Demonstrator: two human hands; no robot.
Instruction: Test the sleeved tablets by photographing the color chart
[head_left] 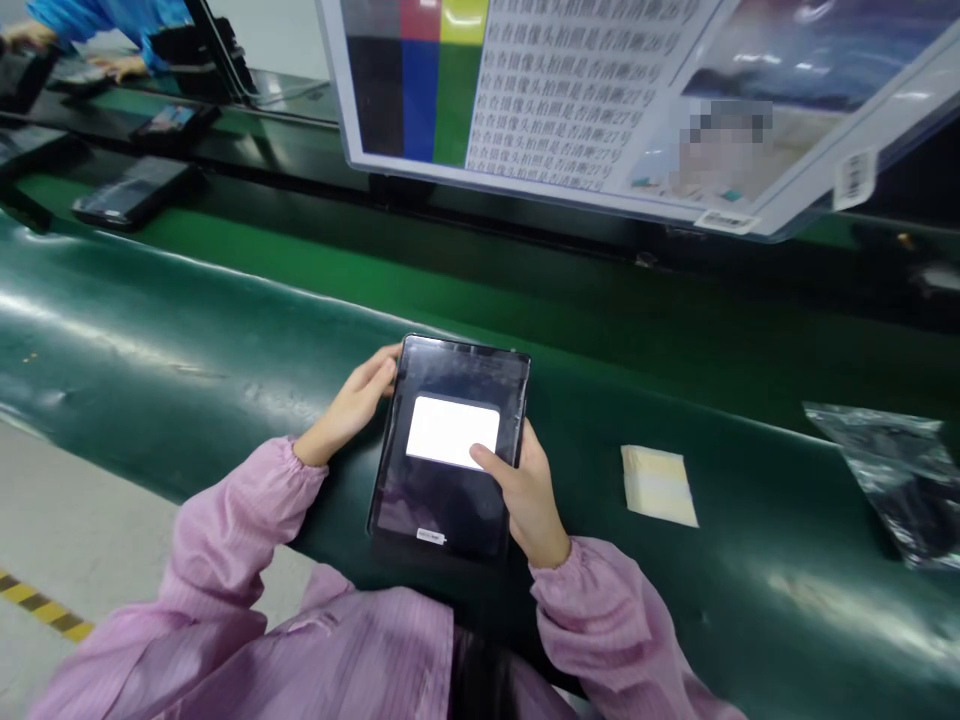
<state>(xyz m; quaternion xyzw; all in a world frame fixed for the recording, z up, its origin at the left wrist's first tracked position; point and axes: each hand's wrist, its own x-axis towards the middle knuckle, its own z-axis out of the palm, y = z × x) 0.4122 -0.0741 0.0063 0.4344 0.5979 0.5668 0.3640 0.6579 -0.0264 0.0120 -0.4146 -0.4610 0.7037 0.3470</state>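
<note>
A black tablet (450, 510) is held upright in portrait before me, over the green work surface. Its screen is dark apart from a white box (442, 428) in the middle, and a small white label (431, 536) sits at its lower edge. My left hand (358, 400) grips the upper left edge, with the fingertips partly hidden behind the tablet. On the right edge my right hand (534, 490) is wrapped round the side, its thumb resting on the screen at the white box's lower right corner. Pink sleeves cover both arms.
Right of the tablet lies a pale yellow folded pad (658, 485), and farther right a clear plastic bag (892, 480) with something dark inside. A printed chart board (555, 100) hangs ahead. More tablets (135, 190) lie on the green belt, near a co-worker's blue sleeve (112, 20).
</note>
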